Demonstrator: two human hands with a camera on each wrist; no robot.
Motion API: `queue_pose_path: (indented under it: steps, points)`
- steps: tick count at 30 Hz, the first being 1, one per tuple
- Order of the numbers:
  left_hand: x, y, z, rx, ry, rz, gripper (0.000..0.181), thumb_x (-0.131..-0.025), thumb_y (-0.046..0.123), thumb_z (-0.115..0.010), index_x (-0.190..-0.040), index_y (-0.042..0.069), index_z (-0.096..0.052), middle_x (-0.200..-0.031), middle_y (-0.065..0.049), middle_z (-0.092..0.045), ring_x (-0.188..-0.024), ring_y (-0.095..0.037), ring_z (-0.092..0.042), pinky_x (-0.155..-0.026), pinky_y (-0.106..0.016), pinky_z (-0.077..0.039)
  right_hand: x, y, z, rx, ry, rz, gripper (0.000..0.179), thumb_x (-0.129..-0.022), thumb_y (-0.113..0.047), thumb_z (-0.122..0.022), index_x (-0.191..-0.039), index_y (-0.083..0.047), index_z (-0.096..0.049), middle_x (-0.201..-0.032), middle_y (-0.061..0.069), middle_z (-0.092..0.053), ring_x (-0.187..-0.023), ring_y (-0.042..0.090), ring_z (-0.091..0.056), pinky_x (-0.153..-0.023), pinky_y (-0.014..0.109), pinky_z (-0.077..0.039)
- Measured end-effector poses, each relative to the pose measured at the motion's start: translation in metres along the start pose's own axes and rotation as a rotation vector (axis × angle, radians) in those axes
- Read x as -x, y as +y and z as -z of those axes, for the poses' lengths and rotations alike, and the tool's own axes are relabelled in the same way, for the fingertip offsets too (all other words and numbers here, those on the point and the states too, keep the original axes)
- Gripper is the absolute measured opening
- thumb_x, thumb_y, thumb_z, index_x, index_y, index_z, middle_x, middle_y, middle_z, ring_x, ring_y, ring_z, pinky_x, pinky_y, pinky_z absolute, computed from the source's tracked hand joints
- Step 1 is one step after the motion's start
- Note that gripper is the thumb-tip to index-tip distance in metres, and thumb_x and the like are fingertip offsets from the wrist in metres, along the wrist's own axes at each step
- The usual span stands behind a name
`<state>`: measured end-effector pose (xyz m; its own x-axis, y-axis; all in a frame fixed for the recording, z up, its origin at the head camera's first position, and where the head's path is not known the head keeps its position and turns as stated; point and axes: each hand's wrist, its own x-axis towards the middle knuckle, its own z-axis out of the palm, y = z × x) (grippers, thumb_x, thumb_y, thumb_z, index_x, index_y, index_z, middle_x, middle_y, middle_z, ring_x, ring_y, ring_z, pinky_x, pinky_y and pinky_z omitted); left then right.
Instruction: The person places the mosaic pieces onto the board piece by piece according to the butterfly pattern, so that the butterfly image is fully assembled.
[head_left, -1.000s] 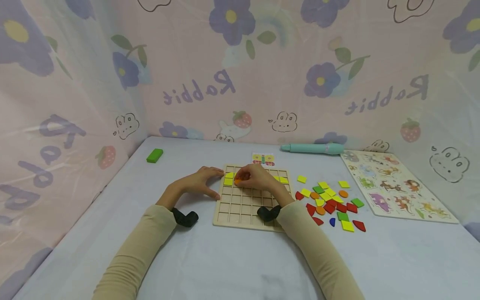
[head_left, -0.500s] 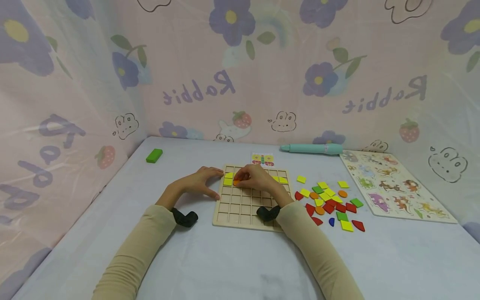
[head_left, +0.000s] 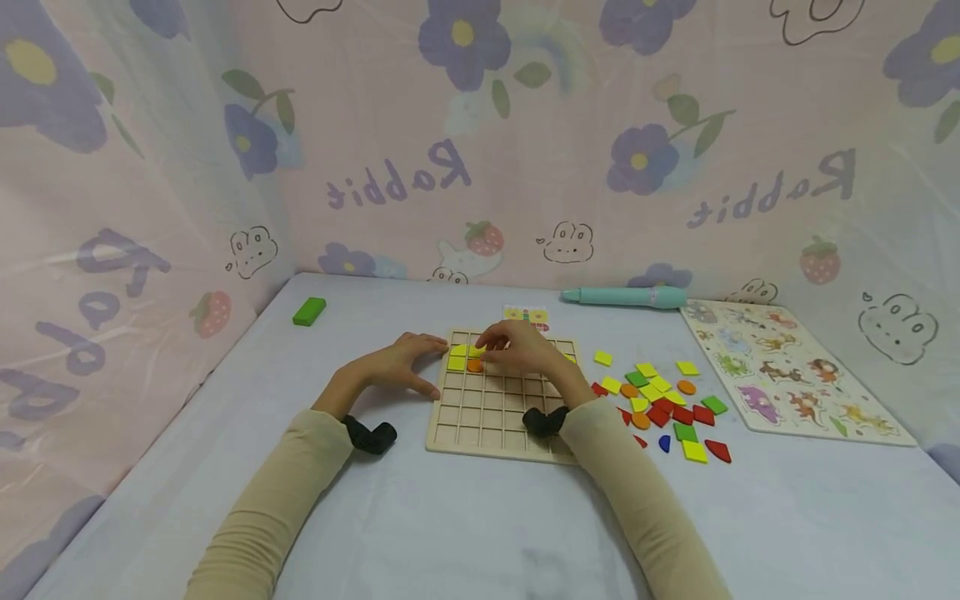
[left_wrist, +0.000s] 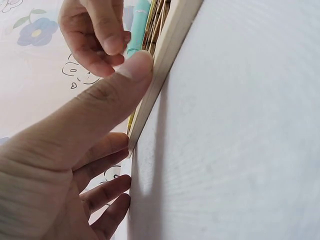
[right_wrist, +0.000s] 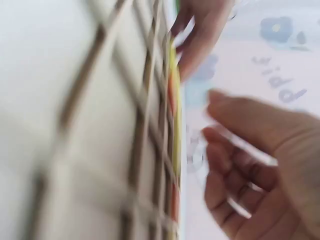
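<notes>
A square wooden grid board (head_left: 471,425) lies flat before me. Beside its left edge rests my left hand (head_left: 390,367); in the left wrist view its thumb (left_wrist: 136,67) touches the board's rim and the fingers are spread. An orange disc (head_left: 475,366) lies in a cell by yellow pieces (head_left: 456,364) in the upper left of the board. Just right of that disc hovers my right hand (head_left: 521,350), above the board. The right wrist view shows its thumb (right_wrist: 240,112) and loosely bent fingers apart from the board, holding nothing. This hand hides part of the upper rows.
Right of the board lie loose yellow, red, green and orange pieces (head_left: 660,408), with one blue half-round (head_left: 664,444). Behind it are a pattern card (head_left: 536,316) and a teal pen-shaped object (head_left: 626,297). An animal puzzle board (head_left: 795,367) lies far right, a green block (head_left: 309,312) far left.
My right hand has let go of the orange disc and lifted slightly up and to the right. The disc stays in its cell. My left hand has not moved.
</notes>
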<state>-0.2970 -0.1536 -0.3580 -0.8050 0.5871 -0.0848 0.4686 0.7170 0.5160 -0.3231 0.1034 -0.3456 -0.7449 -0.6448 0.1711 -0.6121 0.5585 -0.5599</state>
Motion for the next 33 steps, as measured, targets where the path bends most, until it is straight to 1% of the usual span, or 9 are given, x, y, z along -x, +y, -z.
queue_pose_path:
  steps: [5,9,12,14,17,21,23,28,33]
  points:
    - [0.0,0.0,0.0,-0.002,0.004,0.01,0.083,-0.073,0.042,-0.077,-0.141,0.011,-0.04,-0.149,-0.005,-0.032,-0.138,-0.028,-0.02,-0.111,-0.051,-0.019,0.021,0.02,0.029,0.015,0.11,-0.044,0.019,-0.086,-0.016,-0.068,-0.101,-0.004,-0.069,-0.091,0.004,-0.066,-0.081,0.017,-0.06,-0.072,0.032,-0.05]
    - [0.0,-0.001,-0.001,-0.011,0.005,0.017,0.083,-0.073,0.042,-0.077,-0.141,0.012,-0.04,-0.149,-0.003,-0.032,-0.137,-0.027,-0.02,-0.111,-0.05,-0.019,0.046,0.04,0.052,0.018,0.182,-0.139,0.019,-0.085,-0.014,-0.068,-0.1,-0.002,-0.068,-0.095,0.008,-0.066,-0.084,0.021,-0.059,-0.074,0.035,-0.048]
    - [0.001,-0.001,-0.001,-0.009,0.002,0.021,0.083,-0.073,0.042,-0.077,-0.141,0.012,-0.04,-0.149,-0.003,-0.031,-0.138,-0.027,-0.019,-0.111,-0.05,-0.019,0.065,0.055,0.067,0.025,0.204,-0.214,0.021,-0.084,-0.012,-0.069,-0.102,-0.001,-0.067,-0.102,0.012,-0.065,-0.089,0.026,-0.057,-0.077,0.039,-0.047]
    - [0.001,-0.001,0.0,-0.009,0.004,0.019,0.083,-0.073,0.042,-0.077,-0.141,0.012,-0.04,-0.149,-0.004,-0.032,-0.138,-0.027,-0.019,-0.111,-0.051,-0.018,0.076,0.066,0.076,0.046,0.196,-0.273,0.024,-0.084,-0.013,-0.069,-0.105,-0.001,-0.066,-0.105,0.014,-0.063,-0.092,0.027,-0.055,-0.08,0.039,-0.045]
    - [0.002,-0.001,0.0,-0.009,0.006,0.021,0.083,-0.073,0.042,-0.077,-0.141,0.011,-0.04,-0.149,-0.004,-0.032,-0.137,-0.027,-0.02,-0.111,-0.051,-0.018,0.089,0.078,0.085,0.064,0.153,-0.376,0.03,-0.084,-0.017,-0.069,-0.11,-0.002,-0.064,-0.11,0.016,-0.06,-0.096,0.028,-0.051,-0.081,0.039,-0.044]
    - [0.002,-0.001,0.0,-0.019,0.009,0.017,0.083,-0.073,0.041,-0.077,-0.141,0.011,-0.04,-0.149,-0.005,-0.032,-0.136,-0.028,-0.021,-0.111,-0.05,-0.019,0.099,0.087,0.09,0.041,0.076,-0.482,0.036,-0.084,-0.021,-0.069,-0.115,-0.004,-0.062,-0.109,0.016,-0.058,-0.093,0.028,-0.049,-0.078,0.034,-0.045]
    - [0.002,-0.001,0.0,-0.023,0.009,0.01,0.083,-0.073,0.041,-0.077,-0.141,0.01,-0.04,-0.149,-0.006,-0.033,-0.136,-0.028,-0.021,-0.111,-0.05,-0.019,0.103,0.09,0.09,0.023,0.041,-0.505,0.037,-0.084,-0.022,-0.069,-0.115,-0.004,-0.061,-0.104,0.015,-0.058,-0.09,0.027,-0.048,-0.076,0.03,-0.045]
    - [0.001,-0.001,-0.001,-0.011,0.008,0.015,0.083,-0.073,0.04,-0.077,-0.141,0.01,-0.04,-0.149,-0.006,-0.032,-0.137,-0.029,-0.021,-0.111,-0.051,-0.018,0.107,0.096,0.087,0.017,0.006,-0.499,0.035,-0.083,-0.02,-0.07,-0.112,-0.001,-0.062,-0.095,0.011,-0.059,-0.084,0.024,-0.05,-0.073,0.027,-0.046]
    - [-0.001,0.0,-0.002,-0.002,0.004,0.028,0.083,-0.073,0.04,-0.077,-0.141,0.012,-0.04,-0.149,-0.005,-0.031,-0.137,-0.028,-0.02,-0.111,-0.051,-0.018,0.105,0.093,0.086,0.05,0.05,-0.491,0.033,-0.084,-0.021,-0.07,-0.109,-0.002,-0.064,-0.092,0.01,-0.059,-0.083,0.023,-0.049,-0.071,0.027,-0.045]
